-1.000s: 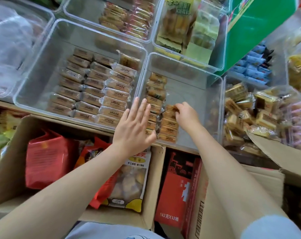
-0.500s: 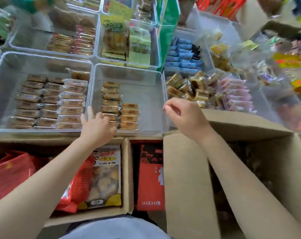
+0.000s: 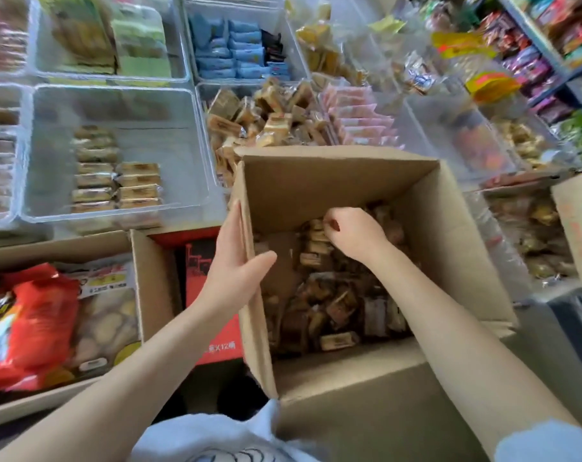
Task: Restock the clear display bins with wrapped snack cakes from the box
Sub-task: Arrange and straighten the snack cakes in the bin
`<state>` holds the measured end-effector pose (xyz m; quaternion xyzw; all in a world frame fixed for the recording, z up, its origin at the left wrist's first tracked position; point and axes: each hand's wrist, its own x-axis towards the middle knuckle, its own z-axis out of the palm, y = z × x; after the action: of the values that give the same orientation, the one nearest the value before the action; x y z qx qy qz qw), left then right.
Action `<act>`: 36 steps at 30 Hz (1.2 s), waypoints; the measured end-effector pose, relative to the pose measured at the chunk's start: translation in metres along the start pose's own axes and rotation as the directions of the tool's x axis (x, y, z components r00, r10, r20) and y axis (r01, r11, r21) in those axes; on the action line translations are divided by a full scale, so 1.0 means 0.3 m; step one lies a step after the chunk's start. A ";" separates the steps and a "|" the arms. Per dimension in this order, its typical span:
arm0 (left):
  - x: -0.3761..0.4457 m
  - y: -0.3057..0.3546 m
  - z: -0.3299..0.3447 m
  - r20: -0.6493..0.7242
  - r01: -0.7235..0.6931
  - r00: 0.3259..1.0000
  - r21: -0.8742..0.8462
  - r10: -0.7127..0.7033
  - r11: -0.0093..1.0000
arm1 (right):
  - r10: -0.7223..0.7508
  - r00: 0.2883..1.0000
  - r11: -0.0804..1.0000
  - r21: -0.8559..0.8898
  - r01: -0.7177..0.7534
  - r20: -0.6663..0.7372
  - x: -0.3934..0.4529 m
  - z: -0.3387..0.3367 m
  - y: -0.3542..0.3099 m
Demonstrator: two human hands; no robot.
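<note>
Soft, even daylight fills the scene, with no hard shadows; only the inside of the cardboard box [image 3: 343, 181] falls dim. The clear bins [image 3: 123, 105] carry pale glare on their rims. Motion blur smears the edges, worst at left, and the wide lens bends the shelves [image 3: 546, 45] at right.

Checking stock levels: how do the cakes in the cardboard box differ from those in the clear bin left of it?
The cakes in the box lie jumbled in a loose heap; those in the clear bin sit in two neat rows. The box's floor is mostly covered; the bin's is mostly bare. Both are small, wrapped and tan.
</note>
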<state>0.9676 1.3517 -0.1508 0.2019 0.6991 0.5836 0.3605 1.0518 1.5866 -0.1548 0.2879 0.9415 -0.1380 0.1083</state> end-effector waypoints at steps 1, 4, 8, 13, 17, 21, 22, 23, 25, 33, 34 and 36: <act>-0.001 -0.005 -0.002 -0.008 0.014 1.000 -0.012 -0.014 1.000 | 0.001 0.997 0.999 -0.049 0.002 0.076 0.030 0.033 0.004; 0.003 -0.020 -0.009 -0.012 0.021 1.000 -0.078 -0.022 0.997 | -0.041 0.960 0.981 -0.173 0.091 0.275 0.108 0.180 0.003; -0.004 -0.032 -0.005 -0.035 0.017 0.999 -0.098 -0.020 0.995 | 0.056 0.913 0.905 -0.406 0.124 0.404 0.174 0.394 0.023; -0.003 -0.029 0.010 -0.053 0.003 0.999 -0.089 -0.008 0.996 | 0.063 0.916 0.898 -0.422 0.121 0.396 0.213 0.436 0.050; 0.003 -0.021 0.021 -0.065 -0.001 0.998 -0.109 -0.006 0.994 | 0.138 0.877 0.914 0.281 -0.292 0.460 0.217 0.242 0.064; 0.001 -0.022 0.018 -0.055 0.004 0.998 -0.149 -0.013 0.989 | -0.128 0.756 0.427 0.724 -0.542 0.642 0.121 0.003 0.058; 0.000 -0.017 0.016 -0.054 0.012 0.998 -0.144 -0.020 0.990 | -0.216 0.764 0.373 0.774 -0.512 0.608 0.096 -0.039 0.055; -0.001 -0.009 0.014 -0.056 0.024 0.998 -0.124 -0.031 0.992 | -0.279 0.776 0.343 0.814 -0.469 0.565 0.070 -0.077 0.044; -0.002 0.012 0.002 -0.064 0.045 0.997 -0.062 -0.049 0.997 | -0.339 0.804 0.322 0.863 -0.389 0.489 0.026 -0.139 0.005; -0.016 0.149 -0.200 -0.207 -0.136 0.972 -0.106 0.112 0.985 | -0.415 0.860 0.316 0.933 -0.171 0.298 -0.025 -0.248 -0.293; -0.012 0.156 -0.240 -0.243 -0.148 0.963 -0.102 0.119 0.984 | -0.416 0.863 0.366 0.921 -0.131 0.288 -0.020 -0.250 -0.343; -0.007 0.156 -0.333 -0.288 -0.156 0.949 -0.090 0.125 0.984 | -0.408 0.879 0.541 0.841 0.016 0.245 -0.001 -0.254 -0.444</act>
<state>0.8885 1.2944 -0.0993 0.1456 0.6932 0.6688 0.2257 0.9664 1.5051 -0.0569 0.1490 0.7512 -0.6273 0.1412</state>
